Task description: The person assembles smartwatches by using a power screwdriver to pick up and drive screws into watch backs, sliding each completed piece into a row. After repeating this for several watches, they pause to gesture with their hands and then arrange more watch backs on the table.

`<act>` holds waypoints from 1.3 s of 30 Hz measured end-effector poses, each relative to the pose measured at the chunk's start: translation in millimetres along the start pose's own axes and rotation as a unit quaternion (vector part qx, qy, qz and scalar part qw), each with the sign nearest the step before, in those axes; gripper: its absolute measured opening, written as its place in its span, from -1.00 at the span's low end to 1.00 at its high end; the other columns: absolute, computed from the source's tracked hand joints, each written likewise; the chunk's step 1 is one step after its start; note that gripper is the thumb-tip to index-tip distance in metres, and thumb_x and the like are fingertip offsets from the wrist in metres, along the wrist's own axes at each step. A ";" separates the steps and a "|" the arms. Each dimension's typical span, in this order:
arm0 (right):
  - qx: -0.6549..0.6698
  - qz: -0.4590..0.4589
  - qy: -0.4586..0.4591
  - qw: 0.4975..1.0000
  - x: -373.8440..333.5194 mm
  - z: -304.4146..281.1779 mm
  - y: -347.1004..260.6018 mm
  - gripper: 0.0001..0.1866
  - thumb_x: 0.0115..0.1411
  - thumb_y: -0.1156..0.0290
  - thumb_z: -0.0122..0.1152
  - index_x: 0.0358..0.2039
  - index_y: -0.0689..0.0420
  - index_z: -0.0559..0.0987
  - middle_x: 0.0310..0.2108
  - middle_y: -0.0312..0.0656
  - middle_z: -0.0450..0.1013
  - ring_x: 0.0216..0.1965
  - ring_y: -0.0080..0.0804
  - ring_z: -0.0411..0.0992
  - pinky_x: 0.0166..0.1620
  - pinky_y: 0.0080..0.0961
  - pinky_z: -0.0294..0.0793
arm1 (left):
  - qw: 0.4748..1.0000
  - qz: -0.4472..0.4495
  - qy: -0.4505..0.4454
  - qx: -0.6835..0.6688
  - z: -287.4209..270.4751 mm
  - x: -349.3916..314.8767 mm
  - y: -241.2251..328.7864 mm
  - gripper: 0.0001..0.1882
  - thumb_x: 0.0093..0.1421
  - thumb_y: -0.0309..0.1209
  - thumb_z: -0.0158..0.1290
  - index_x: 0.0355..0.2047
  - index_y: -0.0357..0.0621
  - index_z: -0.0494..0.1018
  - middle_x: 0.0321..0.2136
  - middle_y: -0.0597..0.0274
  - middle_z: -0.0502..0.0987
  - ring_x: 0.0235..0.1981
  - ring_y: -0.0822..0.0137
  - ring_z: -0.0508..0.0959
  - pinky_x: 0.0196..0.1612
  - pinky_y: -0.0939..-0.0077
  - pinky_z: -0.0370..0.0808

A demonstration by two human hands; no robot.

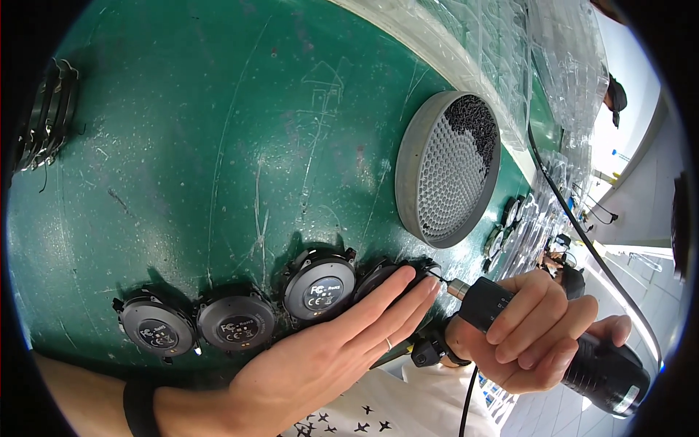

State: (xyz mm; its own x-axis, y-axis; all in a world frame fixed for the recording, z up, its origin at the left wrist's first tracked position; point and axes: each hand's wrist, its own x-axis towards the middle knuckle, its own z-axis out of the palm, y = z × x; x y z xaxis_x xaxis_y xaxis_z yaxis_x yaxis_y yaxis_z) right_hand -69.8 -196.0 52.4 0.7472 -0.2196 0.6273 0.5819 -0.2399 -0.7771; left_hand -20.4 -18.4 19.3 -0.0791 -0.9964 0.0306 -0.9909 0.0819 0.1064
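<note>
My left hand (pixel 342 342) lies flat with fingers together, pressing on a round black speaker unit (pixel 386 277) near the front edge of the green table (pixel 218 146). My right hand (pixel 535 328) grips a black electric screwdriver (pixel 575 342). Its metal tip (pixel 445 284) points at the right side of that unit, beside my left fingertips. Three more round black speaker units (pixel 319 285), (pixel 237 319), (pixel 156 325) sit in a row to the left, backs up with grey labels.
A round grey perforated tray (pixel 448 167) holding small black screws lies behind the units. Clear plastic trays (pixel 553 65) run along the back right. Black parts are stacked at the far left (pixel 44 116). A black cable (pixel 575 218) crosses the right side.
</note>
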 end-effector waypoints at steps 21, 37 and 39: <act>0.032 0.018 -0.024 0.999 4.7 -2.7 1.9 -0.70 0.30 0.58 0.10 -0.03 0.17 0.24 -0.60 -0.32 0.27 -0.76 -0.63 0.29 -0.69 -0.72 0.39 | 1.000 0.005 -0.003 0.000 -0.3 2.0 -2.1 -0.30 0.37 -0.05 -0.23 0.42 -0.15 0.18 0.44 0.25 0.17 0.49 0.24 0.06 0.53 0.09 -0.01; 0.030 -0.009 0.078 0.996 22.9 -5.3 -5.0 -0.66 0.34 0.56 -0.04 0.11 0.22 0.26 -0.57 -0.34 0.21 -0.76 -0.63 0.16 -0.70 -0.66 0.29 | 0.997 0.063 0.048 0.002 2.3 -4.3 -3.9 -0.49 0.25 -0.14 -0.06 0.12 -0.11 0.53 0.23 0.24 0.37 0.33 0.17 0.28 0.44 -0.14 0.19; 0.009 -0.024 0.057 0.998 19.3 -10.5 5.3 -0.63 0.34 0.56 -0.07 0.14 0.21 0.25 -0.57 -0.34 0.20 -0.76 -0.64 0.14 -0.71 -0.64 0.26 | 0.997 0.054 0.063 0.001 6.7 -4.7 -0.5 -0.50 0.25 -0.14 -0.06 0.10 -0.11 0.54 0.25 0.23 0.36 0.35 0.16 0.26 0.44 -0.15 0.18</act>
State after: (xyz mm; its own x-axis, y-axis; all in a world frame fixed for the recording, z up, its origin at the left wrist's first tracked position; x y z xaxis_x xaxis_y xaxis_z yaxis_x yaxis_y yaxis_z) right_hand -55.7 -211.4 61.0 0.6769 -0.3151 0.6652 0.6227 -0.2367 -0.7458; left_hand -20.2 -14.0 12.4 -0.1703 -0.9713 0.1663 -0.9778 0.1875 0.0935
